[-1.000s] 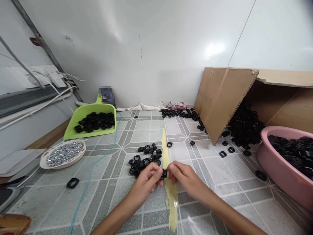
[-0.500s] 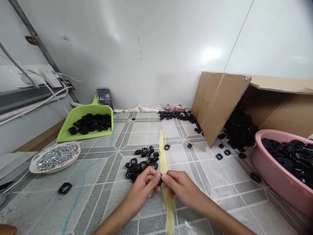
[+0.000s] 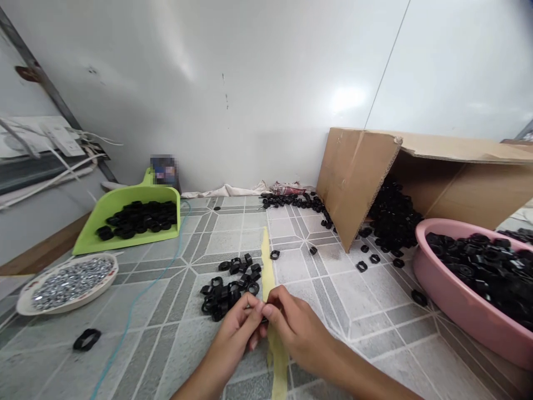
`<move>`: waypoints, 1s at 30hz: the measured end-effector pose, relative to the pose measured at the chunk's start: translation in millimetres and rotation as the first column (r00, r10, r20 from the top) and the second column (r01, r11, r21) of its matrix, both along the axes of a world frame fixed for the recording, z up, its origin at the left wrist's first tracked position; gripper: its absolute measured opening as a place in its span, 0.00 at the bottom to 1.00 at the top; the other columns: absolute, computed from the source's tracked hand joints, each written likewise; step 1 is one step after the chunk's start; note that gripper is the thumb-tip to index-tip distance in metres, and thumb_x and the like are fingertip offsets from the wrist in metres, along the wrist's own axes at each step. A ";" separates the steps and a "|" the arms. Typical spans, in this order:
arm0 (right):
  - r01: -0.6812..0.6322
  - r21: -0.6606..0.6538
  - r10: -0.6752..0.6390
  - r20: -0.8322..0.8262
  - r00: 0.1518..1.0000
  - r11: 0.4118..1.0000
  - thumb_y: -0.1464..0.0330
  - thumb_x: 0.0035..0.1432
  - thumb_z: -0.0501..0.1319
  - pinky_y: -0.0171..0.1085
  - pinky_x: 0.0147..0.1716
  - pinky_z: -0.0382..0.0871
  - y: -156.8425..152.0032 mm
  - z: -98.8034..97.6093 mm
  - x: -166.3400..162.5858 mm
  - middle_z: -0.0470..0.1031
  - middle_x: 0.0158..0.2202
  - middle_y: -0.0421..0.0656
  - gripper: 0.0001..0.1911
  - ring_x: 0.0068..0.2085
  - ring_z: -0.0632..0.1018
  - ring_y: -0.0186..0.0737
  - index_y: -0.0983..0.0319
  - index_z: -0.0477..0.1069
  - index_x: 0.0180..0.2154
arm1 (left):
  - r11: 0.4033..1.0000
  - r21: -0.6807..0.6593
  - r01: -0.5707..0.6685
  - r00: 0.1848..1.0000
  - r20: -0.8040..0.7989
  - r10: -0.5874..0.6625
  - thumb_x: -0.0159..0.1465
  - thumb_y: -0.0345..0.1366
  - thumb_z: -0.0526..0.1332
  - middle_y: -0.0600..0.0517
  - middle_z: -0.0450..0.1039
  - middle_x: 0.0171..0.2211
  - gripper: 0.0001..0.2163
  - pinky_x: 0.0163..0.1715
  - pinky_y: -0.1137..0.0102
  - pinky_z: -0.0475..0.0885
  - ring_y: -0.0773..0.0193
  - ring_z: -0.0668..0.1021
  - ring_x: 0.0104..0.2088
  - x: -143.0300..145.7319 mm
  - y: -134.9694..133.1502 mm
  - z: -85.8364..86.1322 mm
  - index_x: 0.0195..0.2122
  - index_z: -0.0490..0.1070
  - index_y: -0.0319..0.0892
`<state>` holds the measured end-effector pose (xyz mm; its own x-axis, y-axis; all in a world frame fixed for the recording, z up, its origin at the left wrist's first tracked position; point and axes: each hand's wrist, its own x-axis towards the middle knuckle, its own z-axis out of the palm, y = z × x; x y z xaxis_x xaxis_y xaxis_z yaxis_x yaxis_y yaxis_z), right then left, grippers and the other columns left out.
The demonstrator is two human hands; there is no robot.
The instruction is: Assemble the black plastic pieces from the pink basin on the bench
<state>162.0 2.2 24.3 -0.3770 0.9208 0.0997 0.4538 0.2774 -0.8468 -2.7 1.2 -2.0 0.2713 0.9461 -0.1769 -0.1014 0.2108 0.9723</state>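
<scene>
My left hand (image 3: 240, 325) and my right hand (image 3: 288, 326) meet low in the middle of the head view, thumbs and fingers pinched together. Between their fingertips is a small black plastic ring (image 3: 265, 319), almost wholly covered by the fingers. Just beyond my left hand lies a loose heap of black plastic rings (image 3: 225, 294). A strip of yellow tape (image 3: 266, 266) runs along the floor under my hands. One single black ring (image 3: 275, 254) rests right of the tape.
At left are a green dustpan (image 3: 85, 236) holding black rings, an oval plate (image 3: 25, 304) of small shiny metal pieces, and a blue cord (image 3: 132, 311). At right, a cardboard box (image 3: 347, 178) spills black rings beside a pink basin (image 3: 437, 283) full of them.
The view has shifted a little to the right. My hands have drawn closer together, and the black ring between them is now more hidden by the fingers.
</scene>
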 end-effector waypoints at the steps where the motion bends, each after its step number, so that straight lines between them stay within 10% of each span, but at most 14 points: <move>1: 0.000 0.015 0.000 0.022 1.000 1.000 0.54 0.73 0.48 0.35 0.33 0.62 -0.9 -0.3 -0.5 0.77 0.31 0.41 0.17 0.32 0.77 0.40 0.59 0.64 0.38 | 1.000 -0.014 -0.008 1.000 0.004 0.008 0.58 0.63 0.64 0.59 0.66 0.20 0.26 0.18 0.77 0.52 0.74 0.62 0.17 -0.2 -0.1 -0.4 0.29 0.64 0.43; 7: 0.087 0.016 -0.087 0.048 0.995 0.996 0.52 0.73 0.45 0.35 0.30 0.60 -5.3 -9.6 -11.8 0.75 0.26 0.41 0.21 0.27 0.75 0.39 0.58 0.63 0.34 | 0.993 -0.025 -0.112 0.994 -0.006 0.111 0.55 0.65 0.63 0.58 0.65 0.20 0.27 0.19 0.76 0.55 0.72 0.63 0.19 6.1 -11.9 -1.1 0.29 0.65 0.43; 14: -0.141 -0.494 0.018 -0.246 0.969 0.858 0.42 0.68 0.33 0.35 0.17 0.62 6.8 -7.2 -8.6 0.60 0.15 0.36 0.35 0.15 0.67 0.36 0.58 0.58 0.25 | 0.971 0.050 -0.235 0.971 -0.027 0.237 0.57 0.58 0.67 0.58 0.66 0.22 0.21 0.25 0.75 0.61 0.69 0.64 0.23 9.2 -17.6 1.9 0.34 0.71 0.44; 18: -0.029 -0.017 0.030 0.004 1.000 0.999 0.49 0.71 0.47 0.36 0.31 0.67 5.1 0.0 0.0 0.74 0.32 0.42 0.22 0.32 0.76 0.40 0.59 0.65 0.38 | 0.979 -0.079 -0.186 0.979 0.070 0.192 0.54 0.60 0.69 0.59 0.62 0.21 0.24 0.21 0.77 0.57 0.71 0.61 0.20 2.7 -7.3 -5.2 0.30 0.69 0.43; 21: -0.024 0.225 -0.031 0.236 0.971 0.974 0.56 0.74 0.44 0.36 0.33 0.63 0.2 -0.9 -1.4 0.75 0.33 0.44 0.19 0.33 0.75 0.41 0.60 0.66 0.39 | 0.985 -0.110 -0.131 0.986 0.088 0.140 0.55 0.61 0.68 0.58 0.65 0.22 0.24 0.22 0.76 0.61 0.71 0.63 0.21 3.1 -8.3 -7.5 0.30 0.69 0.43; 26: 0.007 0.123 -0.028 0.168 0.985 0.992 0.58 0.75 0.38 0.35 0.28 0.58 -2.0 -1.4 -9.5 0.69 0.25 0.41 0.26 0.25 0.69 0.37 0.59 0.65 0.31 | 0.960 0.162 -0.230 0.960 -0.124 0.251 0.59 0.60 0.65 0.56 0.70 0.25 0.21 0.27 0.74 0.69 0.65 0.72 0.26 6.9 -23.3 -6.1 0.36 0.71 0.45; 30: 0.030 -0.244 -0.043 -0.047 0.998 0.969 0.56 0.74 0.40 0.34 0.26 0.59 0.9 2.7 -10.5 0.64 0.19 0.39 0.30 0.24 0.69 0.36 0.59 0.60 0.21 | 0.874 0.464 -0.142 0.878 -0.349 0.328 0.64 0.56 0.61 0.50 0.79 0.36 0.18 0.36 0.70 0.76 0.55 0.81 0.40 -2.0 -26.1 -15.2 0.41 0.71 0.46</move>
